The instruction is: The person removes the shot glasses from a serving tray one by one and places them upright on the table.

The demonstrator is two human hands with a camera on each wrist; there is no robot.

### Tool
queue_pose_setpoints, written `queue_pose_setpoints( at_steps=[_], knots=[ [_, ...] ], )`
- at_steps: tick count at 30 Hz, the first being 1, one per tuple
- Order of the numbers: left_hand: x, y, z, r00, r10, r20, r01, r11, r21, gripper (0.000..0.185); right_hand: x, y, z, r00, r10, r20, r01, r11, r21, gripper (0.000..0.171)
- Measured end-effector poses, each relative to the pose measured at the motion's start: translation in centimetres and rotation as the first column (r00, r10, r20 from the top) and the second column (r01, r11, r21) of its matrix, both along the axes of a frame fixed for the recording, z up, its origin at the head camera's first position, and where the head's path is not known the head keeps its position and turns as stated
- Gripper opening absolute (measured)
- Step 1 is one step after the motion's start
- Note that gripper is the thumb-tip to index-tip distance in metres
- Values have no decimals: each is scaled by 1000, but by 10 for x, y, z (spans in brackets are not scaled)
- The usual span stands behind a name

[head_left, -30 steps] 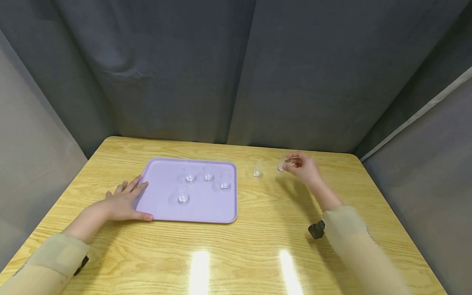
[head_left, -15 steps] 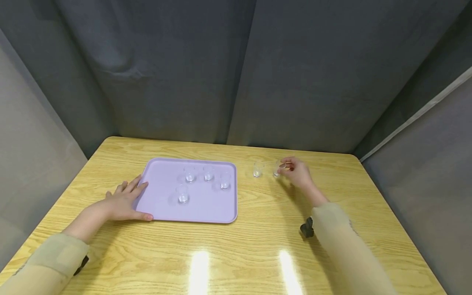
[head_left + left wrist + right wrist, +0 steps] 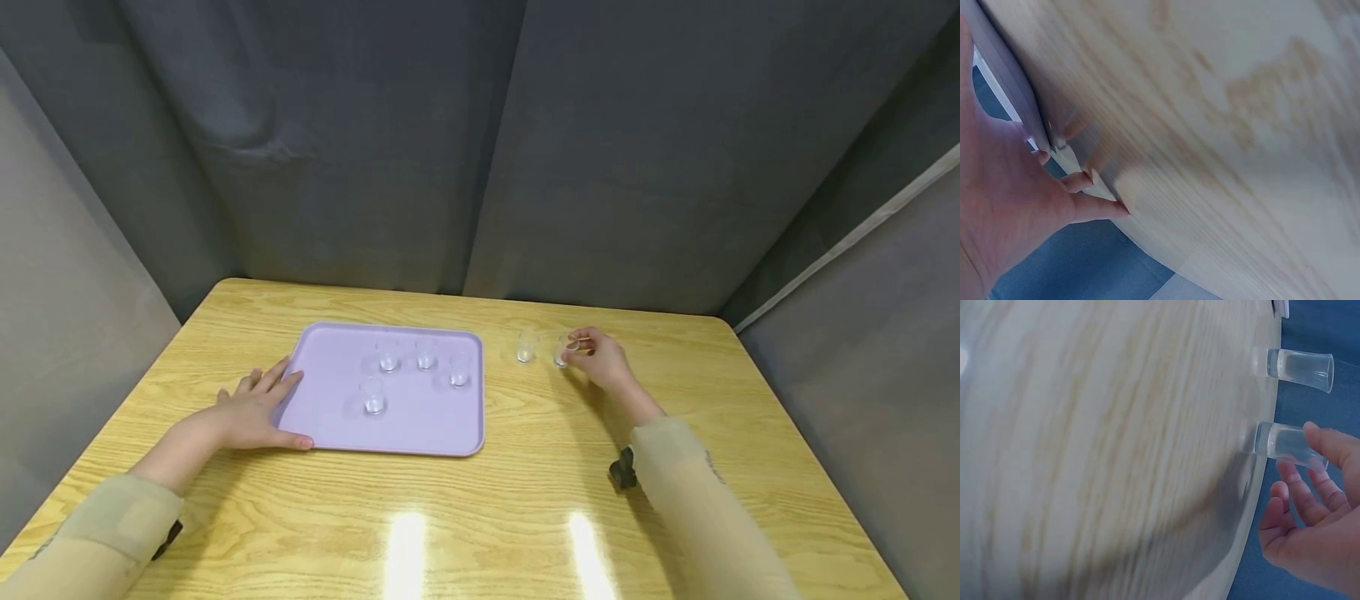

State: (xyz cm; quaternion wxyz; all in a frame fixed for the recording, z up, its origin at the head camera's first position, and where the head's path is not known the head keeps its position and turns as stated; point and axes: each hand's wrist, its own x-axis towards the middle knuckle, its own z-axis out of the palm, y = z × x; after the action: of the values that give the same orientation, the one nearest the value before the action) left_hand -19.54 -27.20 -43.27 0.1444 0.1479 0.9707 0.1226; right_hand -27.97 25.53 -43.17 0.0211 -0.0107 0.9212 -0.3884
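A lilac tray (image 3: 420,425) lies on the wooden table (image 3: 525,508) with several small clear glasses (image 3: 387,357) standing on it. To the right of the tray, two more glasses stand on the table. My right hand (image 3: 577,348) pinches the rim of the right-hand glass (image 3: 561,356) between thumb and forefinger. In the right wrist view this glass (image 3: 1285,441) rests on the wood with my right hand (image 3: 1307,457) at its mouth. The other glass (image 3: 527,349) (image 3: 1300,367) stands free beside it. My left hand (image 3: 251,410) (image 3: 1016,187) lies flat against the tray's left edge (image 3: 1013,94).
Grey curtains close in the table at the back and both sides. A black strap (image 3: 622,469) sits on my right wrist. Two bright light reflections lie on the near table surface.
My right hand has brought its glass down and to the left, from above the table to standing beside the other loose glass. The left hand has not moved.
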Motion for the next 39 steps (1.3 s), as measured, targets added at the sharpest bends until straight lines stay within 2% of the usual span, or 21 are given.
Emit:
queue_pose_setpoints(
  at_steps=[6, 11, 17, 22, 32, 39],
  knots=[
    [-1, -1, -2, 1000, 6, -3, -6, 1000, -2, 120, 2, 1, 7, 1000, 5, -5, -5, 1000, -4, 60],
    [-1, -3, -4, 1000, 5, -8, -5, 1000, -5, 120, 8, 1, 20, 999, 0, -33, 2, 999, 36, 59],
    [-1, -3, -5, 1000, 2, -14, -2, 1000, 3, 118, 17, -1, 44, 996, 33, -85, -27, 997, 77, 57],
    [-1, -2, -4, 1000, 0, -17, 0, 1000, -5, 119, 25, -5, 63, 989, 66, -135, -56, 996, 75, 54],
    [-1, -1, -2, 1000, 0, -16, 0, 1000, -13, 118, 43, -17, 94, 979, 82, -185, -84, 996, 0, 51],
    [-1, 0, -2, 1000, 3, -16, -3, 1000, -17, 119, 63, -34, 112, 958, 84, -275, -100, 994, -44, 45]
  ],
)
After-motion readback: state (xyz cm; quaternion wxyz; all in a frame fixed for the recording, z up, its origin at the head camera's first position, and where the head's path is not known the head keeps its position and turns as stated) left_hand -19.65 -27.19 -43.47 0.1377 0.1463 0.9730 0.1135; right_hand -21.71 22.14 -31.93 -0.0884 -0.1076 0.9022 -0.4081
